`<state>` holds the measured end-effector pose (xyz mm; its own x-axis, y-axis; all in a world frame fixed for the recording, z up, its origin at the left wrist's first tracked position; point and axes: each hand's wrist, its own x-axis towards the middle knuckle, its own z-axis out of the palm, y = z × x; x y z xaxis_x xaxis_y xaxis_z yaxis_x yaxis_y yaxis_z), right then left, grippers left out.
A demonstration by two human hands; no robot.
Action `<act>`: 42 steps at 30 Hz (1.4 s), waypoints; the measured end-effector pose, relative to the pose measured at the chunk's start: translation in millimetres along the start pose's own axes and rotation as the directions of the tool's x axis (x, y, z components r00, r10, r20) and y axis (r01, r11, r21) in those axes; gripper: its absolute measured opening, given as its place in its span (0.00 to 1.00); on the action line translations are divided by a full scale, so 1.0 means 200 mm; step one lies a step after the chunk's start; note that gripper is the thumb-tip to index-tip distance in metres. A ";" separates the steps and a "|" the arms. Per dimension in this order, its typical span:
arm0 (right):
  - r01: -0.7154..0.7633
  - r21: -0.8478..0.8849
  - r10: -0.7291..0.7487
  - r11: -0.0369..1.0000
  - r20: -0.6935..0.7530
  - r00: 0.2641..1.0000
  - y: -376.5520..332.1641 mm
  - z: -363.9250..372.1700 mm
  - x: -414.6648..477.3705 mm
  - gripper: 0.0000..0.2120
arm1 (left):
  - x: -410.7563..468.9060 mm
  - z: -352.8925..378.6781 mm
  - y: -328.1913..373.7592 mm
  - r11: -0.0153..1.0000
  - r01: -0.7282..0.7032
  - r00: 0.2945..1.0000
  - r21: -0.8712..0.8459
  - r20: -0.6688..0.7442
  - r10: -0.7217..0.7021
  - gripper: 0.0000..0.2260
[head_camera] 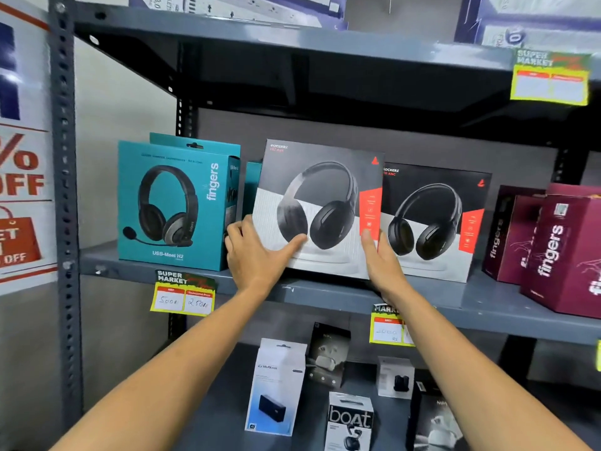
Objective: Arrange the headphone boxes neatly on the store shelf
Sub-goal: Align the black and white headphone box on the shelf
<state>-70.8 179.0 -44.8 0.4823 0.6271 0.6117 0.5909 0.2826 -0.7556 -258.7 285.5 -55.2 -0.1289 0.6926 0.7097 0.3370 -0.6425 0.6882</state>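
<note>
A grey-and-white Rockerz headphone box (320,177) stands on the middle grey shelf (325,292), tilted slightly. My left hand (257,255) grips its lower left corner, thumb across the front. My right hand (382,258) presses against its lower right edge. A second, black Rockerz box (435,219) stands just behind and to the right. A teal "fingers" headset box (175,203) stands upright at the left, with more teal boxes behind it. Maroon "fingers" boxes (559,245) sit at the right end.
Yellow price tags (183,294) hang off the shelf's front edge. The lower shelf holds small boxes, among them a white Stuffcool box (276,385) and a boat earbuds box (349,421). A perforated steel upright (63,190) stands at the left. The upper shelf hangs close overhead.
</note>
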 end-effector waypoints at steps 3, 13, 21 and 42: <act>0.013 0.029 -0.014 0.999 0.039 0.999 -0.01 -0.01 -0.01 0.16 | -0.01 -0.01 0.00 0.999 -0.021 0.999 -0.028 -0.028 0.020 0.46; 0.093 -0.024 -0.091 0.995 0.043 0.995 -0.01 -0.43 -0.04 0.23 | -0.19 0.10 0.21 0.972 -0.112 0.991 -0.207 0.047 0.125 0.38; 0.080 -0.086 -0.082 0.993 -0.022 0.996 0.09 -0.97 -0.06 0.21 | -0.43 0.35 0.55 0.953 -0.136 0.971 -0.271 0.155 0.183 0.31; 0.074 0.011 -0.071 0.997 -0.156 0.985 0.31 -1.16 -0.13 0.15 | -0.55 0.48 0.57 0.956 -0.188 0.947 -0.227 0.216 0.237 0.25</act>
<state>103.2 12.5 -53.8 0.5338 0.4849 0.6928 0.6175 0.3362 -0.7111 -117.0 167.3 -69.7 0.1595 0.5745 0.8028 0.1346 -0.8183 0.5588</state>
